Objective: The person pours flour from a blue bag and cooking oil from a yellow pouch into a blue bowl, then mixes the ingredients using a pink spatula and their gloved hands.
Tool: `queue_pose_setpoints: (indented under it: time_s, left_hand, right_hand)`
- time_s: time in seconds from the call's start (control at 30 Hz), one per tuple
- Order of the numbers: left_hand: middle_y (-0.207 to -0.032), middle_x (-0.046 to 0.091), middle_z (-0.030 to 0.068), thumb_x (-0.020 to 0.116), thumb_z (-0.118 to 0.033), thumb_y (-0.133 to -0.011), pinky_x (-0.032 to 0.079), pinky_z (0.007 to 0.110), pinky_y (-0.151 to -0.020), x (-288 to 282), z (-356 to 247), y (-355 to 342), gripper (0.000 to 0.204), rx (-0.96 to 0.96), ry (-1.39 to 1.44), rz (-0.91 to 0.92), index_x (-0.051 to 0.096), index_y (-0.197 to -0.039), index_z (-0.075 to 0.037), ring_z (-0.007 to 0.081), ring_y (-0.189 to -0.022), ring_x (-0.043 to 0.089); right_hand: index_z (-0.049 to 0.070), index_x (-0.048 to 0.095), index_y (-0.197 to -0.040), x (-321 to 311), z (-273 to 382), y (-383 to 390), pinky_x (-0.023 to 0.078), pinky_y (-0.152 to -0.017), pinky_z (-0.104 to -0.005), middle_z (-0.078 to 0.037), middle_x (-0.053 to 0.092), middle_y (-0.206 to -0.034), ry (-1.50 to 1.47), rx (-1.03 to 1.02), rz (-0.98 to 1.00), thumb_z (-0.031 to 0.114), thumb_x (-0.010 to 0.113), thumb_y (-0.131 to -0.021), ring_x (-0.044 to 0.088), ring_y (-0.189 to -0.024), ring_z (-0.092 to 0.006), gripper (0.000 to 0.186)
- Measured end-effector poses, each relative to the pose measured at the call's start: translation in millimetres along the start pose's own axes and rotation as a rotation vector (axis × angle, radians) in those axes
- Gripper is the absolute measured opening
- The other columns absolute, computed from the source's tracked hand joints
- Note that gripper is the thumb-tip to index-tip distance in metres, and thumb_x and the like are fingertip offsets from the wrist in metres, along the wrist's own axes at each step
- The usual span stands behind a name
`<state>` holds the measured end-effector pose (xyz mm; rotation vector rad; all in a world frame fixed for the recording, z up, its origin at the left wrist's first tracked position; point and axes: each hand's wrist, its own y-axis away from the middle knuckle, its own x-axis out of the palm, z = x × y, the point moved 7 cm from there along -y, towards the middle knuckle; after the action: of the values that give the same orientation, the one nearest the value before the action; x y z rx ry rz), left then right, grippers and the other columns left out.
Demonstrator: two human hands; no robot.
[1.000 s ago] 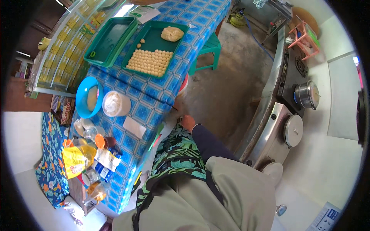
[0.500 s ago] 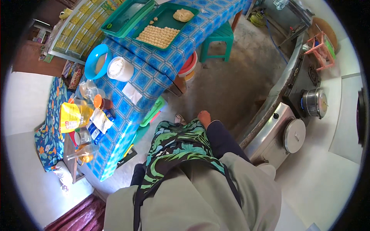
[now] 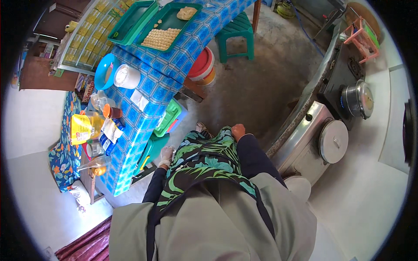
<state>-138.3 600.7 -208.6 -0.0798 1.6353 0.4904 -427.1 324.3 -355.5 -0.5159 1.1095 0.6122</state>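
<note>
My left hand [image 3: 166, 155], in what looks like a thin pale glove, hangs beside the patterned apron [image 3: 204, 154] near the table's side. On the other side of the apron is my right hand [image 3: 238, 131], low and seen from above. Its fingers are foreshortened, and nothing shows in it. Neither hand touches the table. On the blue checked tablecloth [image 3: 150, 106], a green tray [image 3: 172, 27] holds rows of small dough balls [image 3: 161, 39] and a larger lump of dough [image 3: 187, 13]. A blue basin [image 3: 103, 78] and a white tub [image 3: 127, 77] stand nearer me.
To the right, a counter carries a stove with a lidded pot [image 3: 358, 99], a steel appliance [image 3: 307, 135] and a round lid [image 3: 334, 141]. A green stool [image 3: 235, 37] and a red-lidded bucket [image 3: 202, 65] stand by the table. Jars and a yellow pouch [image 3: 80, 129] crowd the table's left side.
My left hand has come into view beside the apron. My right hand has shifted slightly right. The view has turned a little, so the table sits further left and more of the bucket shows.
</note>
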Motion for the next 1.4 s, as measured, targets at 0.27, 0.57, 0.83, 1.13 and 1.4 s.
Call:
queue_pose_setpoints:
  time_s: [0.27, 0.57, 0.83, 1.13, 1.4]
  left_hand:
    - [-0.073, 0.066, 0.0133, 0.053, -0.014, -0.08, 0.05, 0.045, -0.061, -2.7, 9.3, -17.1, 0.014, -0.063, -0.073, 0.055, 0.066, -0.075, -0.013, 0.0334, -0.069, 0.065]
    - [-0.071, 0.063, 0.0174, 0.057, -0.023, -0.081, 0.045, 0.047, -0.057, 42.1, 39.5, 17.1, 0.015, -0.183, -0.021, 0.26, 0.064, -0.076, -0.01, 0.0355, -0.069, 0.064]
    - [-0.065, 0.062, 0.0186, 0.06, -0.025, -0.082, 0.041, 0.045, -0.05, -52.6, 42.5, -128.9, 0.023, -0.242, 0.446, -0.109, 0.059, -0.072, -0.005, 0.0315, -0.059, 0.063]
    - [-0.089, 0.068, 0.016, 0.055, -0.024, -0.081, 0.051, 0.046, -0.073, -25.8, 37.0, -109.0, 0.021, -0.399, 0.123, -0.004, 0.069, -0.084, -0.009, 0.0349, -0.084, 0.066]
    - [-0.099, 0.067, 0.0194, 0.05, -0.019, -0.085, 0.052, 0.046, -0.077, 32.6, 83.6, -70.9, 0.025, -0.596, 0.423, 0.068, 0.071, -0.095, -0.008, 0.0381, -0.091, 0.064]
  right_hand:
    - [0.008, 0.065, -0.06, -4.4, -43.1, -33.6, 0.051, -0.059, -0.0425, -0.013, 0.062, -0.065, -0.176, 0.213, -0.132, 0.016, 0.061, -0.069, 0.063, -0.065, -0.0305, 0.013]
    - [0.006, 0.063, -0.06, -57.7, -11.2, -52.2, 0.05, -0.064, -0.0441, -0.014, 0.06, -0.068, -0.125, 0.116, -0.147, 0.015, 0.058, -0.072, 0.062, -0.071, -0.0317, 0.015]
    - [0.003, 0.059, -0.058, -46.8, -91.0, -91.9, 0.046, -0.063, -0.0507, -0.019, 0.057, -0.064, -0.608, 0.467, -0.346, 0.018, 0.056, -0.07, 0.058, -0.07, -0.0405, 0.019]
    - [0.003, 0.059, -0.055, -19.2, -64.4, -70.4, 0.044, -0.059, -0.0523, -0.02, 0.057, -0.062, -0.458, 0.344, -0.087, 0.023, 0.057, -0.068, 0.056, -0.062, -0.04, 0.023]
    - [0.009, 0.055, -0.05, -64.8, -28.7, -118.1, 0.04, -0.045, -0.0468, -0.015, 0.054, -0.056, -0.215, -0.395, 0.028, 0.024, 0.063, -0.057, 0.055, -0.053, -0.0341, 0.018]
